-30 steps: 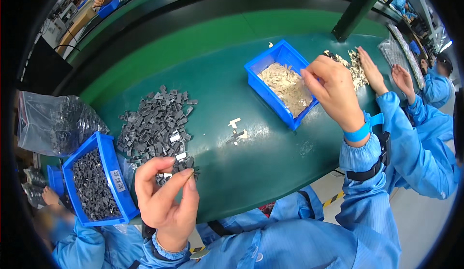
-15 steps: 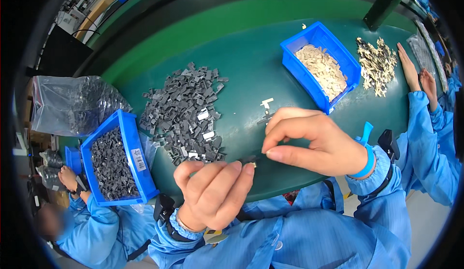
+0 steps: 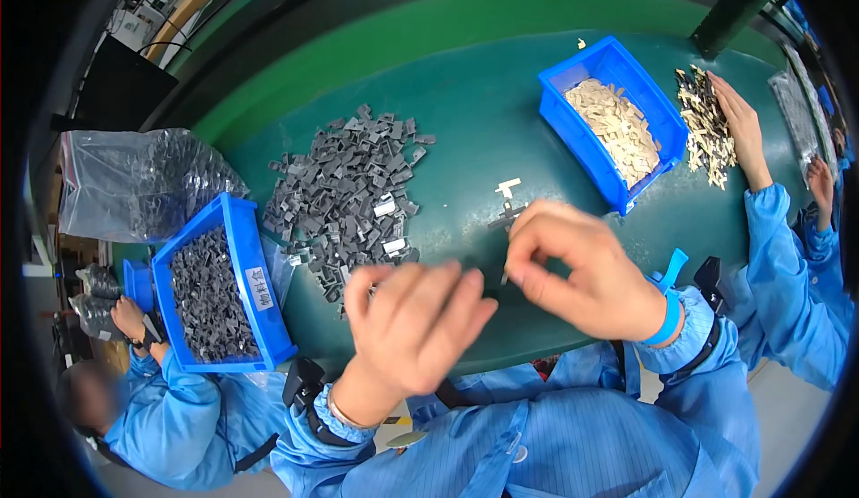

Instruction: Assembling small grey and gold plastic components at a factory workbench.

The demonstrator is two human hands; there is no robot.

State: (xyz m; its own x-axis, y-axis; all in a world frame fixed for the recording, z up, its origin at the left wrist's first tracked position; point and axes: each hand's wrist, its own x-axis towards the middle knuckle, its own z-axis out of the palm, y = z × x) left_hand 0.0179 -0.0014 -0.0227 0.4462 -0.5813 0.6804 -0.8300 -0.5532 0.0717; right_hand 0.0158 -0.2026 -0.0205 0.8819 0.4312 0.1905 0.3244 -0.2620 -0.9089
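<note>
Near the table's front edge my left hand (image 3: 416,328) is slightly blurred, its fingers stretched out over the near side of a pile of dark grey plastic pieces (image 3: 344,185). Nothing shows in its fingers. My right hand (image 3: 586,274) is closed in a pinch, and a small thin part (image 3: 506,277) pokes out below its fingertips; its exact kind is hard to make out. Just beyond these fingertips, a few small cream and dark parts (image 3: 508,188) lie on the green table.
A blue bin (image 3: 548,122) of cream pieces stands at the right, beside a heap of cream-and-black parts (image 3: 702,131) touched by a co-worker's hand (image 3: 741,131). At the left are another blue bin (image 3: 268,306) of dark pieces and a clear plastic bag (image 3: 107,185). Another person sits at far left.
My left hand's fingers have straightened and moved slightly right. The small part now shows at my right fingertips. The co-worker's hand at the right has reached onto the heap.
</note>
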